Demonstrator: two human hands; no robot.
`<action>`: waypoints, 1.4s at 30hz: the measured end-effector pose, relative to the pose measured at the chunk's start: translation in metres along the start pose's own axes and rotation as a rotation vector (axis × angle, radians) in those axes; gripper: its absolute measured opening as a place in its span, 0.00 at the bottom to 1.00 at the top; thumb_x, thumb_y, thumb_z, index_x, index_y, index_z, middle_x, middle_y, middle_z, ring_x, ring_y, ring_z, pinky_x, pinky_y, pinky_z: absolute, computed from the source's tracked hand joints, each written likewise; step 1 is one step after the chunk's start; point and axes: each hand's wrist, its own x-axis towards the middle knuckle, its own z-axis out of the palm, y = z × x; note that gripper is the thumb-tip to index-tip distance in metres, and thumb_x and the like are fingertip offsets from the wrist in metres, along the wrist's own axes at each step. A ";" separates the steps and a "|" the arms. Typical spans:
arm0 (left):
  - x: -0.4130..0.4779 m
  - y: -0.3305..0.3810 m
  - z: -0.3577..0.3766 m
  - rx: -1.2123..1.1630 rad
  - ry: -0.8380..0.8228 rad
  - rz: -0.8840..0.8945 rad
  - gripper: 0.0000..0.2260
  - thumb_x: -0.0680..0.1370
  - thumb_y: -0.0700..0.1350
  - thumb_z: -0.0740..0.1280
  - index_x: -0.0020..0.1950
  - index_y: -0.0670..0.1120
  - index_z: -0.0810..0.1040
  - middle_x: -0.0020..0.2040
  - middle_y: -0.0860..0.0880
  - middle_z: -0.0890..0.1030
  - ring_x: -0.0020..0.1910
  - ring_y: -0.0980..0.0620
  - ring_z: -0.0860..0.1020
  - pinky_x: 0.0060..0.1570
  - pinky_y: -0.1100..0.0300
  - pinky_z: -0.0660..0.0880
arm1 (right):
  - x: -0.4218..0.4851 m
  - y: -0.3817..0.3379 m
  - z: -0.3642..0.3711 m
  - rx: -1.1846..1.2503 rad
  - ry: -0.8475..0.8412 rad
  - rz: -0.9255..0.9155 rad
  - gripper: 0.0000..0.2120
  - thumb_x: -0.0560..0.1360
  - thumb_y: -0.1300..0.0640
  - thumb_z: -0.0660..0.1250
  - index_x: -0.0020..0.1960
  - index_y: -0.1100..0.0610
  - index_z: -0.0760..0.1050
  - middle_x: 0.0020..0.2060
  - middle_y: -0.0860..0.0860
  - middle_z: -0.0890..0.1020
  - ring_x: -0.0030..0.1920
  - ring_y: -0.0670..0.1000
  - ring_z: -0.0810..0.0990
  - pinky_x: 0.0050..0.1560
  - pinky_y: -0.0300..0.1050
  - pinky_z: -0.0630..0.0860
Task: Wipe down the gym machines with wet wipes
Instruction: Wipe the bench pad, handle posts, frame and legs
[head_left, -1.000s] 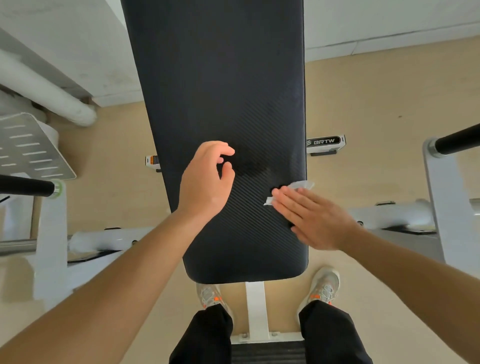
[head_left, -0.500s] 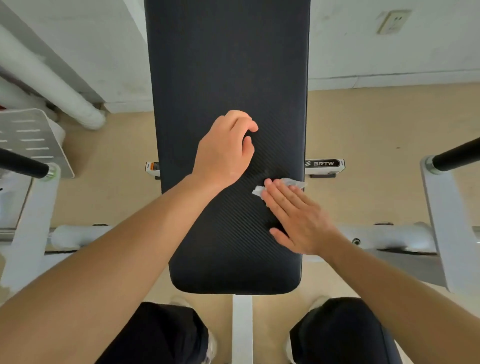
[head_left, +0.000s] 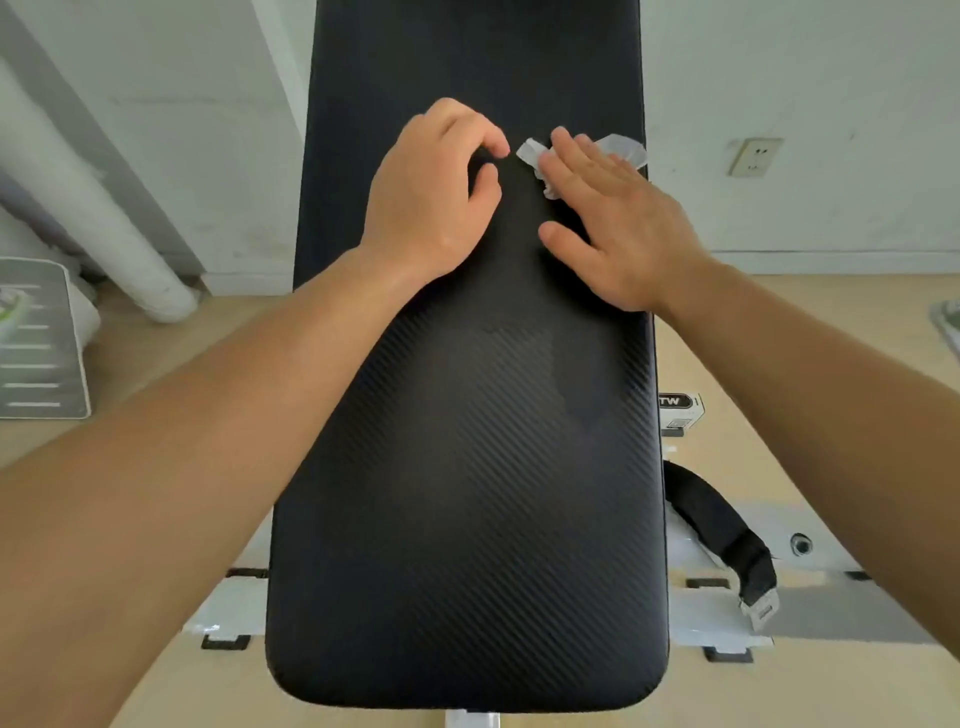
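Surface under work: long black padded bench pad with a diagonal carbon-weave texture, running away from the viewer toward a white wall
Cleaning item: crumpled white wet wipe, lying on the far part of the pad toward its right edge, with a loose end poking out beyond the fingers
Right hand: the right hand lies flat and open, palm down, fingers together and extended, pressing the wipe onto the pad; it pins the wipe and does not clench it
Left hand: the left hand rests on the pad just beside the wipe, fingers loosely curled with thumb and forefinger nearly meeting; it appears to hold nothing
Evidence of coverage: a darker, damp-looking patch shows on the right side of the pad nearer the viewer; the left side shows no such mark
Step in hand, as judged: wiping the upper stretch of the pad
Method advised: keep even palm pressure so the wipe does not bunch further; spread it flatter for wider contact; work in overlapping lanes from the far end to the near end, taking in the left half and the rolled edges
Risk: the wipe is bunched small, so strips could be missed
Not assessed: white metal frame and black strap below the pad
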 end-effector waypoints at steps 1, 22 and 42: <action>-0.003 0.000 -0.003 0.002 0.011 -0.026 0.10 0.79 0.47 0.62 0.57 0.51 0.78 0.59 0.54 0.77 0.56 0.53 0.75 0.55 0.55 0.76 | -0.004 0.000 -0.001 0.012 -0.005 0.009 0.33 0.81 0.38 0.48 0.82 0.51 0.51 0.81 0.48 0.50 0.81 0.50 0.49 0.76 0.54 0.58; -0.206 0.087 -0.051 -0.014 -0.129 -0.242 0.10 0.80 0.47 0.66 0.61 0.50 0.77 0.63 0.52 0.75 0.58 0.53 0.74 0.52 0.62 0.71 | -0.143 -0.061 0.021 0.012 -0.126 0.183 0.38 0.82 0.39 0.52 0.82 0.57 0.41 0.81 0.56 0.42 0.81 0.55 0.42 0.80 0.53 0.46; -0.276 0.111 -0.060 -0.020 -0.155 -0.154 0.09 0.79 0.45 0.66 0.58 0.48 0.78 0.61 0.51 0.76 0.57 0.52 0.75 0.52 0.60 0.73 | -0.250 -0.088 0.040 0.010 -0.144 0.136 0.38 0.81 0.38 0.48 0.82 0.59 0.42 0.81 0.56 0.43 0.81 0.55 0.42 0.80 0.53 0.47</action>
